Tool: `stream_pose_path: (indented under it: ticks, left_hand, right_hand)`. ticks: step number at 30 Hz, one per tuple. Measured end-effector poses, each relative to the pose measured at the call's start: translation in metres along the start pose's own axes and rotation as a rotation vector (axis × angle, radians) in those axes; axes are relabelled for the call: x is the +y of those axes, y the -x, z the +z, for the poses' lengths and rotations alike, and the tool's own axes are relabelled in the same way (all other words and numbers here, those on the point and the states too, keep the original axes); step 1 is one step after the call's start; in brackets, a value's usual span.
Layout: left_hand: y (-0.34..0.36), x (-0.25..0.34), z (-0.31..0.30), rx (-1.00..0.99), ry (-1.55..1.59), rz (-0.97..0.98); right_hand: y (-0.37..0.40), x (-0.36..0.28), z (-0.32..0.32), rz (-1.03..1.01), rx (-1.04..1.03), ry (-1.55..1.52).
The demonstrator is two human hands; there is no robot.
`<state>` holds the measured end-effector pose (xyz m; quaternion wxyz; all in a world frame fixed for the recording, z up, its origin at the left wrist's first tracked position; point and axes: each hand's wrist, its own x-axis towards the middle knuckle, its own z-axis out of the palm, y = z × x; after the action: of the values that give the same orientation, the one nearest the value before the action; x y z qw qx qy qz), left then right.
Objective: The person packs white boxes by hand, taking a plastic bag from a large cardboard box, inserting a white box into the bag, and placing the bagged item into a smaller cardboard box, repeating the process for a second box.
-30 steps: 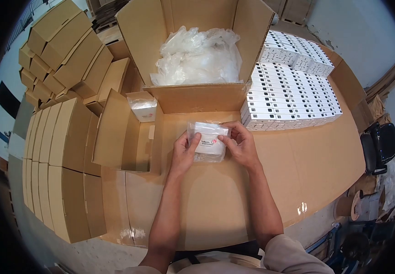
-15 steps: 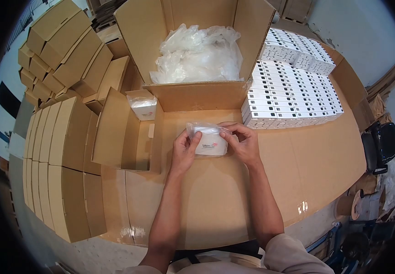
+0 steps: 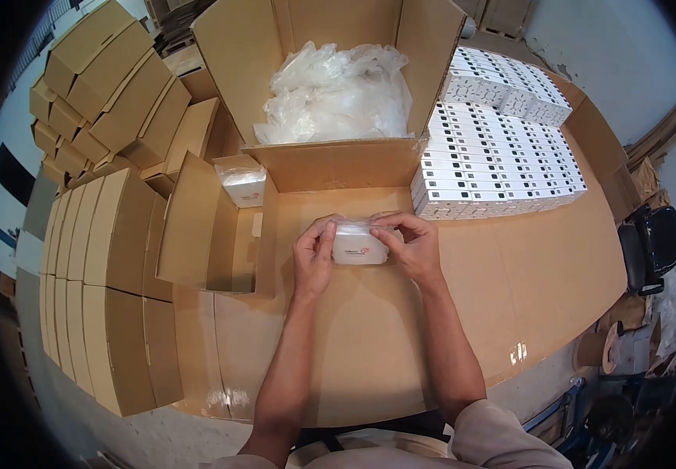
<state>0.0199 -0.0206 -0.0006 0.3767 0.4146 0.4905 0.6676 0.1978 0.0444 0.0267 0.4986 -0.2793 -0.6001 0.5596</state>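
Note:
A small white box in a clear plastic bag [image 3: 360,245] is held between both hands over the cardboard-covered table, its printed side facing me. My left hand [image 3: 316,254] pinches the bag's upper left corner between thumb and fingers. On the other side, my right hand [image 3: 410,244] grips the upper right edge, thumb in front and fingers curled behind. To the left stands an open brown carton [image 3: 232,242] with a bagged white box [image 3: 245,187] at its far end.
A large open carton [image 3: 338,166] behind holds clear plastic bags [image 3: 338,94]. Stacked white boxes [image 3: 502,160] stand at the right. Brown cartons [image 3: 103,289] are piled at the left. The table [image 3: 510,289] has a cardboard surface.
The bag's top is now folded down nearer the box and tilted back, with my fingers closer along its upper edge. The head view has shifted slightly.

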Motion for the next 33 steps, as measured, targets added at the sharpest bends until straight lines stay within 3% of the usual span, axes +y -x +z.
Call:
stream_pose_path:
  ticks: [6,9,14,33]
  left_hand:
    - [0.000,0.006,0.003,0.012,-0.015,0.051]
    - [-0.001,0.006,0.004,0.030,-0.009,0.072]
    - [-0.003,0.001,0.002,0.064,0.067,0.057]
    - [0.001,0.005,-0.001,-0.059,0.051,0.029]
  right_hand:
    - [0.000,-0.001,-0.002,0.058,-0.005,0.044]
    - [-0.003,-0.006,0.003,-0.023,0.040,-0.071]
    - [-0.004,-0.009,-0.002,0.081,-0.060,0.100]
    - [0.002,-0.003,-0.009,0.083,-0.055,0.050]
